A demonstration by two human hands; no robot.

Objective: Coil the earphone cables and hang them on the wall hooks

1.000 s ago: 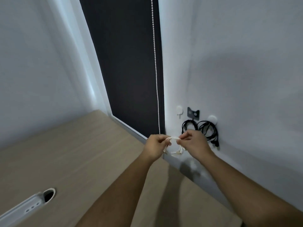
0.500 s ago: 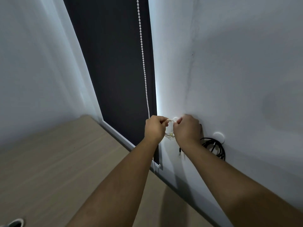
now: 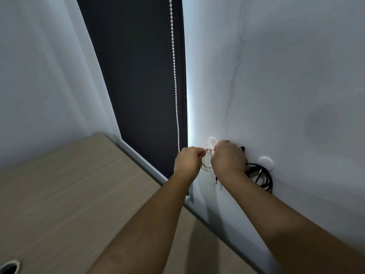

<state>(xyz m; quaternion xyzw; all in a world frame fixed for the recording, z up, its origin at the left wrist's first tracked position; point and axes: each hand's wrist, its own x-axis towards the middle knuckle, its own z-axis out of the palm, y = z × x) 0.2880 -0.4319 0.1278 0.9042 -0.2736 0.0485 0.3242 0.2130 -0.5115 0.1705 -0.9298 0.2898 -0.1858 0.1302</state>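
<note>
A coiled white earphone cable (image 3: 207, 161) hangs between my two hands, right below the left white wall hook (image 3: 212, 141). My left hand (image 3: 188, 160) pinches the coil's left side. My right hand (image 3: 228, 158) grips its right side against the wall, and the coil's top touches the hook's stem. Coiled black earphone cables (image 3: 260, 176) hang from the right white round hook (image 3: 265, 162). A black hook between the two white ones is mostly hidden behind my right hand.
A wooden desk (image 3: 69, 194) lies below, with a cable hole (image 3: 9, 266) at its near left corner. A dark roller blind (image 3: 134, 76) with a white bead chain (image 3: 174, 76) hangs left of the white wall (image 3: 286, 76).
Both hands have lifted the white coil from in front of the desk edge up to the left white hook. The view has moved closer to the wall.
</note>
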